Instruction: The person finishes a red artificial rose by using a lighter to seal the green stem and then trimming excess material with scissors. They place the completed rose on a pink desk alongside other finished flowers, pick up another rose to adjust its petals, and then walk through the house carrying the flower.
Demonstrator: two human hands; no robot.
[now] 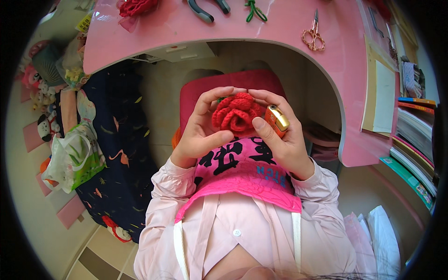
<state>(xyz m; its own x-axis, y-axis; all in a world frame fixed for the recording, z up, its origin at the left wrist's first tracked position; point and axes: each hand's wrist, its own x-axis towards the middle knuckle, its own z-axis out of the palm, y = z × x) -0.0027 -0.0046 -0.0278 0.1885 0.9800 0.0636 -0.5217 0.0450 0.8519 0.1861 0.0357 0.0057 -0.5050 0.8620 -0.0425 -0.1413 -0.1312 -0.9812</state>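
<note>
As both palms curve inward: left hand [198, 123] and right hand [282, 135] face each other over the pink apron [252, 186].
Grip: left half-curled around the red rose [238, 112] between them; right closed around a gold-topped lighter [277, 119], thumb at the rose's edge.
Hidden: I can't make out some fingertips, behind petals.
Pink desk [280, 23]: scissors [313, 35] beyond; pliers [201, 12] cut off.

Flower [236, 112] between the hands [197, 128]; pliers [202, 12] left of scissors [314, 34] on table [275, 27]
</note>
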